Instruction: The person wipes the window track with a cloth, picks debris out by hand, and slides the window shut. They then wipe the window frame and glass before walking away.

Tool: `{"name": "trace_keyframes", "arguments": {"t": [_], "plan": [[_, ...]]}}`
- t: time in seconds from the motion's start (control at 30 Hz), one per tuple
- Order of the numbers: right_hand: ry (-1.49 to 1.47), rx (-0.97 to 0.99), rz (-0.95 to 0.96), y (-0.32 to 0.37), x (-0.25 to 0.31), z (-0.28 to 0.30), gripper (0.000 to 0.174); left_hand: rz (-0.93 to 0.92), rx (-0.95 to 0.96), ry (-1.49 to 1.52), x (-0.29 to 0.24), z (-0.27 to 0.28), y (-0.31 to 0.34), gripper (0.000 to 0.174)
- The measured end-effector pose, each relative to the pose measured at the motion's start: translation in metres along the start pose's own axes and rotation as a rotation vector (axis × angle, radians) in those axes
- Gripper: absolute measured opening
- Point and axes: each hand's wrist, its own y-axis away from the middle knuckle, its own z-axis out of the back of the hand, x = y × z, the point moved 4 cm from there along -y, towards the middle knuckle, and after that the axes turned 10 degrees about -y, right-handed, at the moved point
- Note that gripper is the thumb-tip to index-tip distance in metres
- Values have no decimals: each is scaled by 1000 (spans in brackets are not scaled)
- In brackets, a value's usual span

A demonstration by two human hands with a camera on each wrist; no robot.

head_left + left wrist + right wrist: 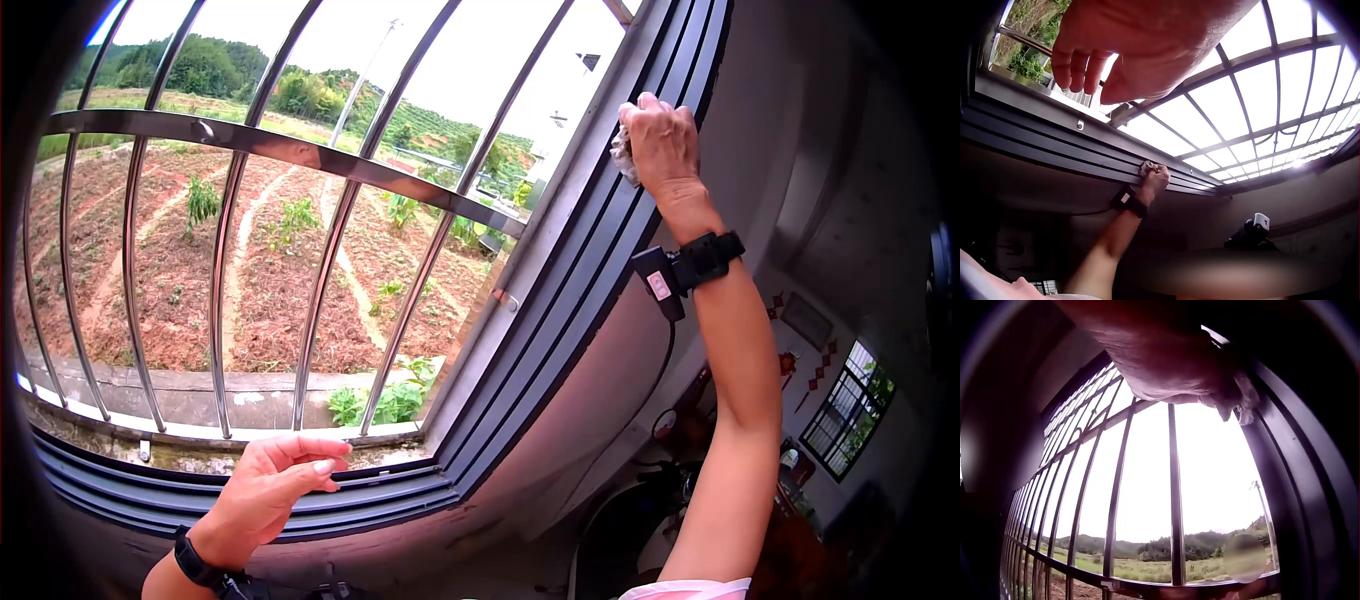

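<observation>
High on the right side of the dark window frame [590,250], my right hand [662,145] grips a crumpled whitish rag [623,158] against the grooved tracks. Part of the rag is hidden under the fingers. The right wrist view shows the same rag [1247,401] bunched at the fingertips, right at the frame's edge. My left hand [275,485] is held over the lower window track [400,492], holding nothing, its fingers loosely bent. Up close in the left wrist view, the left hand [1138,47] has its fingers extended, in front of the window bars.
Shiny metal security bars [228,220] with a crossbar [290,148] stand outside the opening. Beyond them lies a ploughed field [180,290]. A small latch [507,300] sticks out of the side frame. A cable [655,385] hangs from the right wrist camera.
</observation>
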Motion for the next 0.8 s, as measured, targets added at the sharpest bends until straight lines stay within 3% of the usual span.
{"name": "trace_keyframes", "arguments": {"t": [0.07,0.27,0.43,0.53,0.6,0.8], "plan": [[97,-157,-44,-27,-26,-8,10,0,-33,38,4,18,12,17],[239,-249,-99,-59,-54,-16,14,-3,-125,53,15,56,37,17],[191,-39,-55,-33,-26,-17,21,13,-155,75,14,72,46,14],[82,135,87,-6,6,-21,21,13,-135,68,14,78,47,15],[83,102,182,23,30,-27,23,16,-117,76,15,80,48,14],[-241,383,324,117,121,-13,14,37,-73,80,20,90,51,14]]}}
